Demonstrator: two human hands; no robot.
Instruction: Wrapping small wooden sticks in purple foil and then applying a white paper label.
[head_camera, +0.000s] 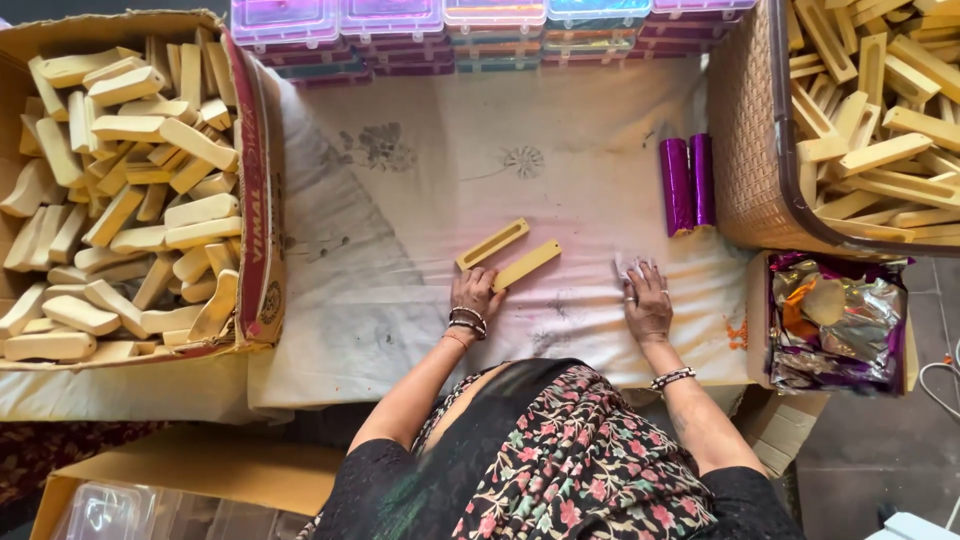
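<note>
Meanwhile, a cardboard box (255, 200) and woven brown basket (745, 150) brim with pale wooden blocks (130, 200), while left hand (475, 295) fingers touch one of two flat wooden slats (527, 265) and right hand (648, 300) lies flat, fingers spread.

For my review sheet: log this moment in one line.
left hand: touching flat tan wooden piece | right hand: flat on white cloth | slotted tan wooden piece beside

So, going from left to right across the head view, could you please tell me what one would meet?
Cardboard box of wooden blocks → left hand → two flat wooden pieces → right hand → purple rolls → brown woven basket of slotted wooden pieces.
</note>
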